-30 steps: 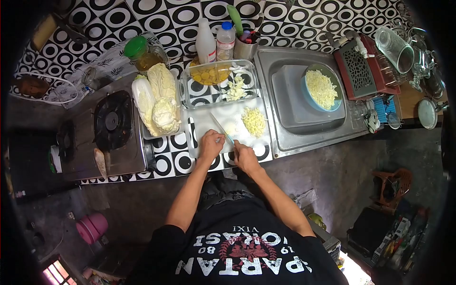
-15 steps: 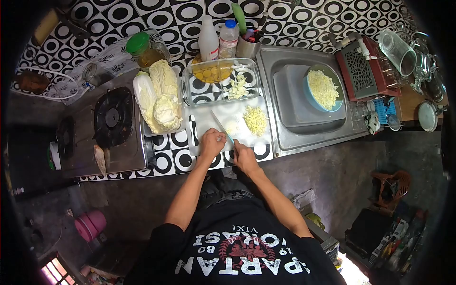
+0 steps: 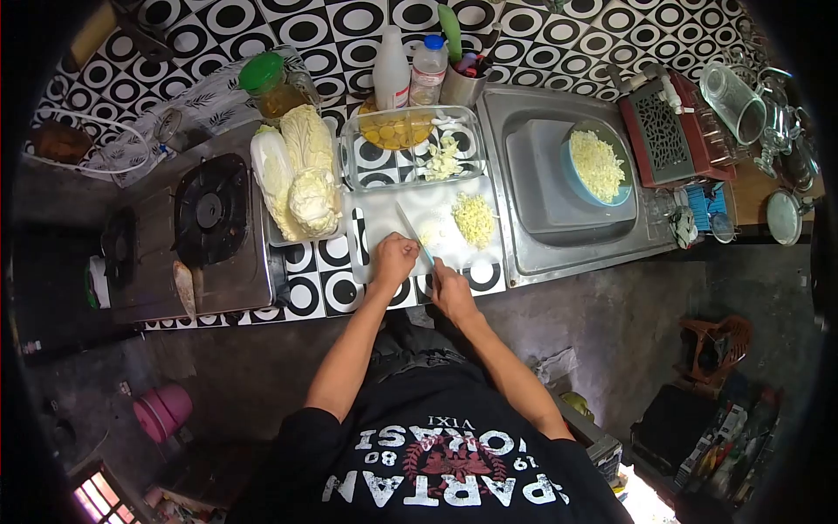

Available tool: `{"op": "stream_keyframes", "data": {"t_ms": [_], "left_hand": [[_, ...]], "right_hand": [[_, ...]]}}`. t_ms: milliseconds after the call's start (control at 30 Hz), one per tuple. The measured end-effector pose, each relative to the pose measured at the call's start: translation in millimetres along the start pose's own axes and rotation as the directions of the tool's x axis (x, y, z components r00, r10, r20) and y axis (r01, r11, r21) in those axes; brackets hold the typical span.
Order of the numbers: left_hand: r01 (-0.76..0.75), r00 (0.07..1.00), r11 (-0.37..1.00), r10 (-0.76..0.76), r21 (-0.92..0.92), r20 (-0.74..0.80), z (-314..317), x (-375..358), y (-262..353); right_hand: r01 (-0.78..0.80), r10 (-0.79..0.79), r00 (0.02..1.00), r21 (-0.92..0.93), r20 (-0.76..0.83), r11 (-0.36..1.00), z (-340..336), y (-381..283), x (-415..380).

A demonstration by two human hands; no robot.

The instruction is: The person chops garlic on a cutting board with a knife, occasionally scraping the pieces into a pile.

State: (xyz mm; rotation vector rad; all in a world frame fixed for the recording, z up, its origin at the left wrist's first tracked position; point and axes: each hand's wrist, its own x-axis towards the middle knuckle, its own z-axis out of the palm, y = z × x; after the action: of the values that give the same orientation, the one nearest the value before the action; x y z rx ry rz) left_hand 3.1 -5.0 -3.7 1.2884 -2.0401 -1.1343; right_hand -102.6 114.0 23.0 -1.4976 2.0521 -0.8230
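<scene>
Scarcely shifted: right hand (image 3: 452,291) gripping thin knife (image 3: 412,230), left hand (image 3: 394,259) (curled) seemingly over pale pieces (image 3: 429,234)

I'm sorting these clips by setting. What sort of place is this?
Most likely a small home kitchen: a gas stove beside a tiled counter, a steel sink holding a blue bowl of chopped food, and a cutting board where the right hand holds a knife.
</scene>
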Motion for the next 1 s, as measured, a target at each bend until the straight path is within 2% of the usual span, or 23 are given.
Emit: {"op": "stream_keyframes", "data": {"t_ms": [33, 167, 233, 267, 333, 400, 467, 667, 833, 1000], "left_hand": [[-0.013, 1.0, 1.0, 0.013, -0.021, 0.0, 2, 1, -1], [-0.043, 0.999, 0.999, 0.043, 0.011, 0.005, -1, 1, 0], [-0.016, 1.0, 0.999, 0.015, 0.036, 0.015, -1, 2, 0], [-0.013, 1.0, 0.999, 0.012, 0.031, 0.012, -1, 1, 0], [0.052, 0.998, 0.998, -0.052, -0.044, -0.021, 1, 1, -2], [0.042, 0.998, 0.998, -0.044, -0.039, -0.038, 3, 1, -1], [0.037, 0.998, 0.999, -0.038, -0.028, -0.05, 3, 1, -2], [0.037, 0.999, 0.996, -0.039, -0.078, -0.019, 0, 3, 1], [0.013, 1.0, 0.991, -0.014, -0.132, -0.01, -2, 2, -5], [0.028, 0.999, 0.995, -0.03, -0.091, -0.021, 2, 1, -6]], "right_hand": [[-0.021, 0.023, 0.999, -0.044, 0.041, 0.999, -2, -1, 7], [0.0, 0.0, 0.999, -0.015, 0.037, 1.0, -13, -10, 17], [-0.1, 0.099, 0.984, 0.001, 0.149, 0.995, -28, -24, 13], [-0.098, 0.097, 0.983, -0.004, 0.153, 0.995, -28, -26, 8], [-0.126, 0.128, 0.985, -0.021, 0.117, 0.992, -28, -28, -6], [-0.113, 0.113, 0.987, -0.007, 0.116, 0.994, -16, -14, -16], [-0.078, 0.079, 0.997, -0.028, 0.019, 0.997, -5, -3, -21], [-0.059, 0.063, 0.997, -0.072, 0.049, 0.996, -8, -8, 10], [-0.131, 0.137, 0.974, -0.048, 0.178, 0.99, -32, -33, 6], [-0.1, 0.103, 0.993, -0.046, 0.064, 0.994, -3, -6, -25]]}}
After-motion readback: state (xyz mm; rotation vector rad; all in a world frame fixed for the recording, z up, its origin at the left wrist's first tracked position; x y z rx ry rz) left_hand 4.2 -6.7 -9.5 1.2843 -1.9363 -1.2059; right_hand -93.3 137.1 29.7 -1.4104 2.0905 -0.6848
